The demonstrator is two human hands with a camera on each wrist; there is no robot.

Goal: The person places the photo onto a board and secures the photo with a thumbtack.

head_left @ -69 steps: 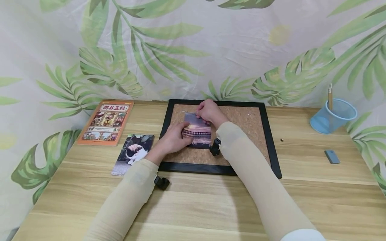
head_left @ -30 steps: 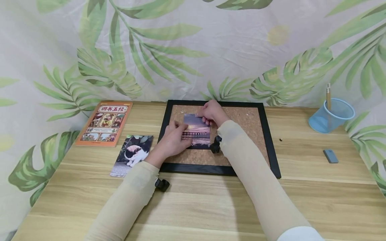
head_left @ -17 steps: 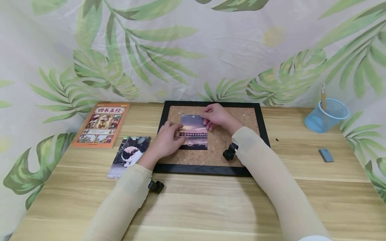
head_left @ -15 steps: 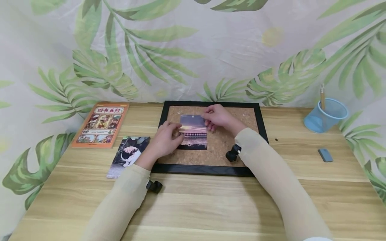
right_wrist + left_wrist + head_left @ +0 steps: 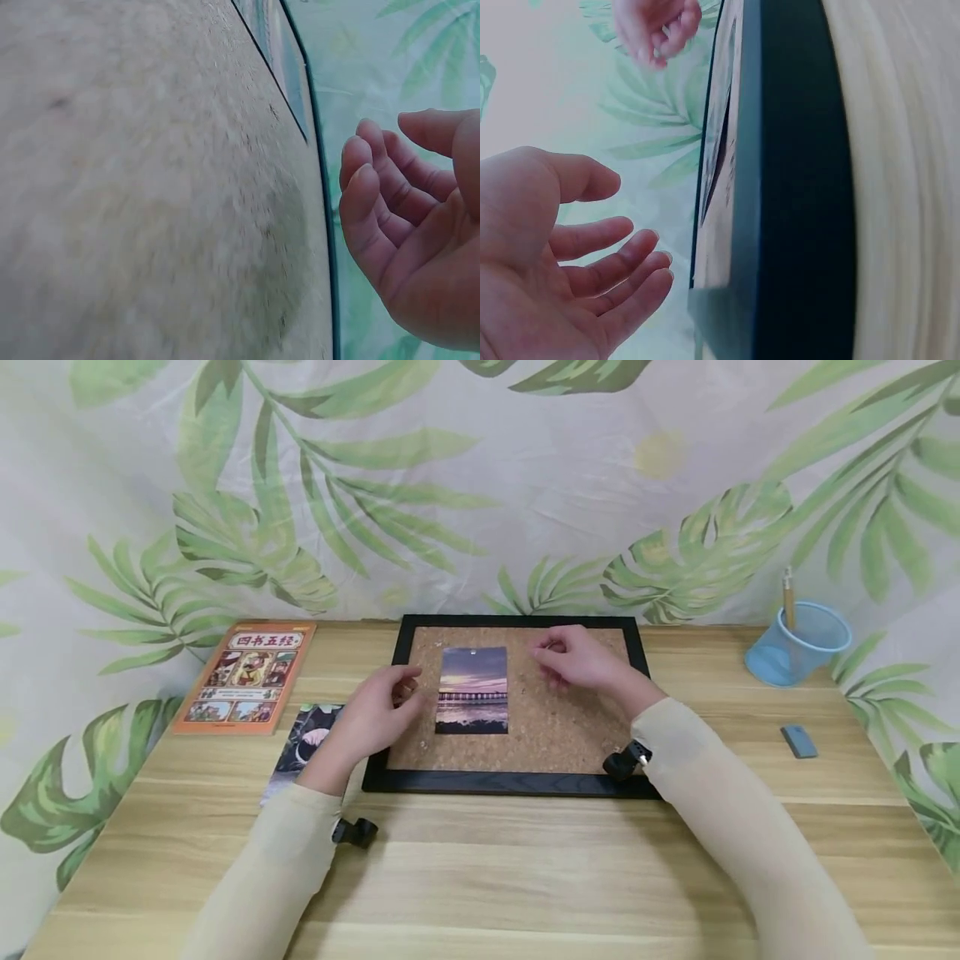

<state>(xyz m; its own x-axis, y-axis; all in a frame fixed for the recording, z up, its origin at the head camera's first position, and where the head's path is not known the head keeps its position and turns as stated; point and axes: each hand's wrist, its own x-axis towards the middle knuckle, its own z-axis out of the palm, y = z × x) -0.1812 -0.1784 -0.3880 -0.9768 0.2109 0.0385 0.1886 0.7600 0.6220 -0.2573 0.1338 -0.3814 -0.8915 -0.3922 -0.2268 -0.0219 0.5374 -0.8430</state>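
Observation:
A sunset photo of a pier (image 5: 472, 693) lies on the cork board (image 5: 562, 727), with a small clear pin at its top edge. To the left of the photo hovers my left hand (image 5: 381, 712), fingers loosely bent and holding nothing. The left wrist view shows that hand (image 5: 577, 255) with thumb and fingers spread apart beside the black frame (image 5: 802, 180). My right hand (image 5: 581, 662) is over the right half of the cork, away from the photo. In the right wrist view its fingers (image 5: 367, 195) curl loosely with nothing between them.
A cat photo (image 5: 288, 764) lies left of the board, partly behind my left wrist. Beyond it is an orange book (image 5: 247, 681). On the right stand a blue mesh cup (image 5: 795, 647) with a pencil (image 5: 788, 602), and a grey-blue eraser (image 5: 799, 742). A patterned cloth hangs behind.
Both hands have let go of the pier photo and moved apart, left hand leftward and right hand rightward. The photo stays on the cork, its top pin now uncovered.

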